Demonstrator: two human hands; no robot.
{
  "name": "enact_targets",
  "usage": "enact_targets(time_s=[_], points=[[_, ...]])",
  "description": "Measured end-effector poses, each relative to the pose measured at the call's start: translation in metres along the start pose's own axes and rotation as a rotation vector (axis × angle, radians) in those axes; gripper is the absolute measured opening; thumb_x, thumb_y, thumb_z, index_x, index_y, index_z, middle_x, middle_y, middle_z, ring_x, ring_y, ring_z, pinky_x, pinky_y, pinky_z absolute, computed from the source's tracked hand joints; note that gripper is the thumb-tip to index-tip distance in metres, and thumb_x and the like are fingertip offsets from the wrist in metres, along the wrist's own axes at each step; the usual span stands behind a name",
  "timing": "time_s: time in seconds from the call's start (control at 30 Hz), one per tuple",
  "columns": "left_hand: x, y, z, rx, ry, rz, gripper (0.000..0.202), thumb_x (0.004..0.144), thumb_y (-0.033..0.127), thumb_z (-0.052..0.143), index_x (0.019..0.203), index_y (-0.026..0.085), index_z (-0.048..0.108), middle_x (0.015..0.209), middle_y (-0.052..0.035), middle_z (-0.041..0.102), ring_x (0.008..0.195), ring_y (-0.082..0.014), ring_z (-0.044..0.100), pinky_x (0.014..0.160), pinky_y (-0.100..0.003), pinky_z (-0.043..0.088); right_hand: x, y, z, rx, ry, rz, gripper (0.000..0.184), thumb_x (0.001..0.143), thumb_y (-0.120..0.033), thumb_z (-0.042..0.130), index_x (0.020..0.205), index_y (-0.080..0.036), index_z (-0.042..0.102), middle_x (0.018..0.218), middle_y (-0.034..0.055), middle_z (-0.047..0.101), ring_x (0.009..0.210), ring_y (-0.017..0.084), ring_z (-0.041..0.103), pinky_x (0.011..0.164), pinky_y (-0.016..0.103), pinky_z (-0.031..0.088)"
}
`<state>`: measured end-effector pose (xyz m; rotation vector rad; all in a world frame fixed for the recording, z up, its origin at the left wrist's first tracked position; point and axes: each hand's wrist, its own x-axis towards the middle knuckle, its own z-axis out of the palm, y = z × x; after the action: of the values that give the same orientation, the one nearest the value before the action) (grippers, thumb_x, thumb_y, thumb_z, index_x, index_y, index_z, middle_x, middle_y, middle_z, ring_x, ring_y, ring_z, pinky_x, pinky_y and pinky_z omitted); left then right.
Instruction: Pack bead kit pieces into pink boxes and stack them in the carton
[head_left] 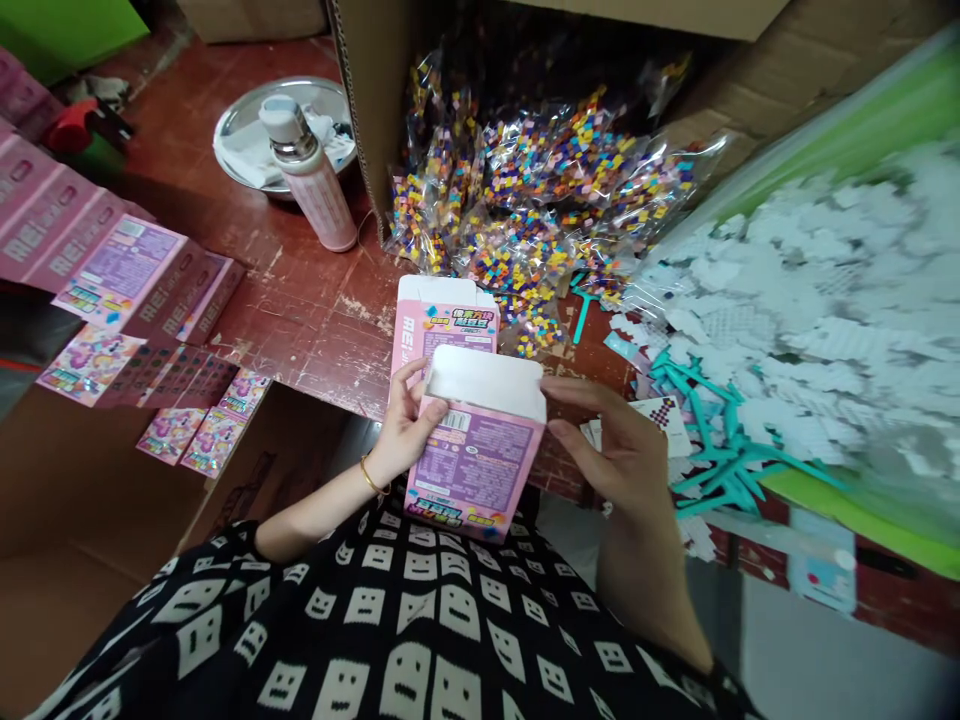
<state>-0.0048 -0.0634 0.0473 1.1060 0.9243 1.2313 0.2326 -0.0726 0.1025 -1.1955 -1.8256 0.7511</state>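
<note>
In front of my body my left hand (pixel 407 425) grips a pink and purple cardboard box (pixel 476 465) by its left side, thumb on the printed face. The box's white top flap (pixel 487 380) stands out, facing up. My right hand (pixel 611 435) is at the right edge of that flap, thumb and forefinger apart; whether the fingertips touch the card is hard to tell. Just beyond lies another pink box (pixel 446 315) with white flaps raised, partly covered by the held one.
A large carton (pixel 367 130) holds clear bags of colourful beads (pixel 525 200). To the right are teal plastic tools (pixel 720 450) and a big bag of white paper pieces (pixel 817 290). A pink bottle (pixel 311 175) stands by a metal tray (pixel 232 140). Pink boxes (pixel 127 265) are stacked left.
</note>
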Motion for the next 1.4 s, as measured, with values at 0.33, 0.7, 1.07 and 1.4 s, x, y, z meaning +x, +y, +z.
enact_targets(time_s=[0.33,0.7,1.07,1.4], points=[[-0.004,-0.007,0.005,0.317,-0.169,0.114,0.030,0.084,0.037,0.074,0.085,0.018,0.052,0.084,-0.0003,0.060,0.080,-0.0136,0.060,0.078,-0.029,0.047,-0.057,0.020,0.077,0.114,0.386,0.177,0.010,0.085,-0.030,0.069,0.087,-0.023,0.063,0.096,0.0043,0.064,0.091,0.021,0.065,0.083,0.038,0.054],[0.001,0.027,0.011,0.173,-0.172,0.002,0.024,0.087,0.036,0.070,0.099,0.016,0.063,0.099,-0.0083,0.071,0.092,-0.0173,0.068,0.081,-0.030,0.052,-0.030,-0.004,0.039,0.327,0.111,0.289,0.018,0.088,-0.037,0.066,0.099,-0.025,0.074,0.108,0.0061,0.071,0.104,0.022,0.066,0.094,0.036,0.053],[-0.002,0.007,0.024,0.267,-0.160,0.173,0.023,0.081,0.031,0.077,0.090,0.016,0.062,0.110,-0.0121,0.070,0.108,-0.0207,0.066,0.096,-0.039,0.050,-0.031,0.022,0.012,0.416,-0.162,0.386,0.029,0.080,-0.041,0.076,0.107,-0.030,0.077,0.118,0.0038,0.073,0.111,0.024,0.068,0.102,0.038,0.053],[0.015,-0.001,0.021,0.074,-0.151,-0.001,0.033,0.087,0.047,0.069,0.098,0.018,0.058,0.121,-0.0112,0.066,0.118,-0.0214,0.062,0.104,-0.042,0.045,-0.029,0.018,0.020,0.369,-0.096,0.351,0.033,0.086,-0.043,0.069,0.115,-0.027,0.074,0.119,0.0057,0.072,0.110,0.025,0.069,0.100,0.040,0.053]])
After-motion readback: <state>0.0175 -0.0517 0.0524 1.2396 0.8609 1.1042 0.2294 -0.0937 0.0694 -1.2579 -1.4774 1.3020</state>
